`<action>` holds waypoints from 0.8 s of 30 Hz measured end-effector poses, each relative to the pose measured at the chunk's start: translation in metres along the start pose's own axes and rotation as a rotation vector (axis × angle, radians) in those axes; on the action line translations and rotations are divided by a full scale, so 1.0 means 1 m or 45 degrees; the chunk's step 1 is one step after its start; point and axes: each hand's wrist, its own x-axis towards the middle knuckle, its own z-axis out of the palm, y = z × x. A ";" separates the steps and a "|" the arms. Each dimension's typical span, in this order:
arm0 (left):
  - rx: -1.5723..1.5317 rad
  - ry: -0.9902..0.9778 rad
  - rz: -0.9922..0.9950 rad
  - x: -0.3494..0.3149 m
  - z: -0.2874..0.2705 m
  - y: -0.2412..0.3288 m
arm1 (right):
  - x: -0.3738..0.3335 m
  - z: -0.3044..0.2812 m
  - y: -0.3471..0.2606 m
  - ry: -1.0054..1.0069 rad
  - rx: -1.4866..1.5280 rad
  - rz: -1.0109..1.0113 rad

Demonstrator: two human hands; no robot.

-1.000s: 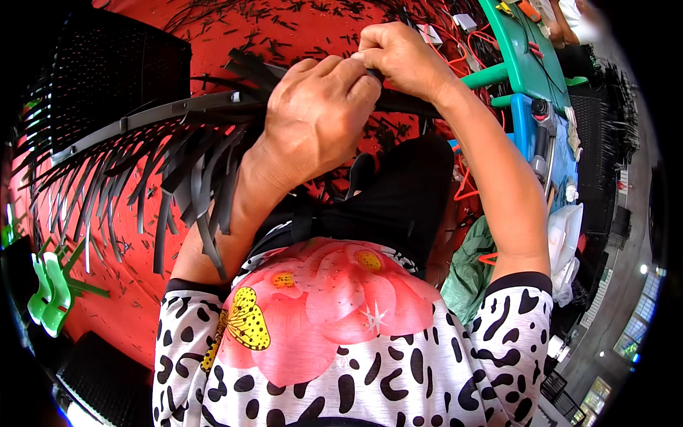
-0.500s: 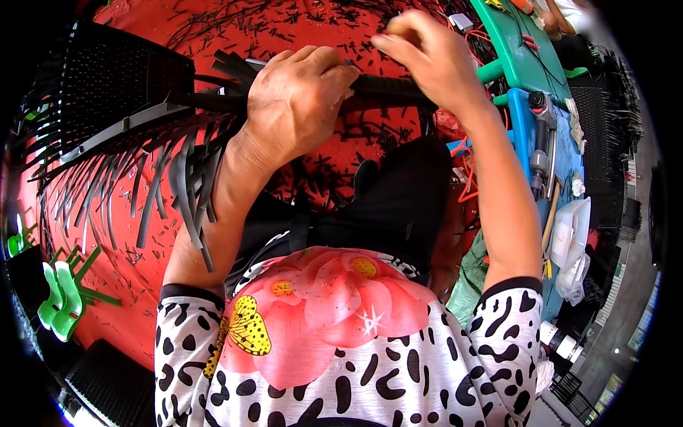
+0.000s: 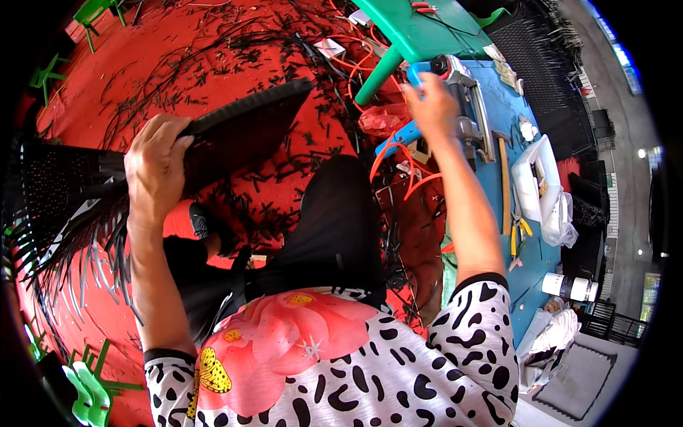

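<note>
My left hand is closed on the edge of a black woven frame, at the corner nearest me. One flat panel of the frame rises to the right of this hand. A perforated-looking woven section lies to its left, and loose black strips hang below. My right hand is over the near side of the blue table, beside a grey and black tool with a blue part. Its fingers are smeared and partly turned away, so whether they touch the tool is hidden.
A green table stands beyond the blue table. A hammer, yellow-handled pliers and a white tray lie on the blue one. Orange hose loops beside it. Black offcuts litter the red floor. Green chairs stand at lower left.
My right hand has left the black woven frame and moved right to the tool on the blue table. My left hand keeps the frame, now tilted up. The view has swung to the right.
</note>
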 end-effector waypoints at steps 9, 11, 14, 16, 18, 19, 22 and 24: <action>0.001 -0.149 -0.124 0.006 -0.010 -0.003 | 0.030 0.000 0.149 -0.900 -0.404 0.789; 0.025 -0.122 -0.121 0.000 -0.011 -0.008 | 0.030 -0.005 0.133 -0.860 -0.348 0.836; -0.023 -0.077 -0.076 -0.002 -0.011 -0.009 | 0.022 -0.021 0.114 -0.784 -0.486 0.708; -0.062 -0.072 -0.076 -0.006 -0.011 -0.008 | 0.022 -0.038 0.097 -0.846 -0.397 0.679; -0.069 -0.074 -0.057 -0.010 -0.011 -0.006 | 0.021 -0.067 0.050 -0.881 -0.107 0.738; -0.085 -0.083 -0.065 -0.011 -0.013 -0.006 | 0.020 -0.083 0.024 -0.852 0.078 0.652; -0.098 -0.130 -0.038 -0.014 -0.016 -0.003 | 0.010 -0.131 -0.059 -0.756 0.640 0.474; -0.112 -0.146 -0.027 -0.018 -0.017 -0.002 | 0.001 -0.155 -0.120 -0.760 0.906 0.536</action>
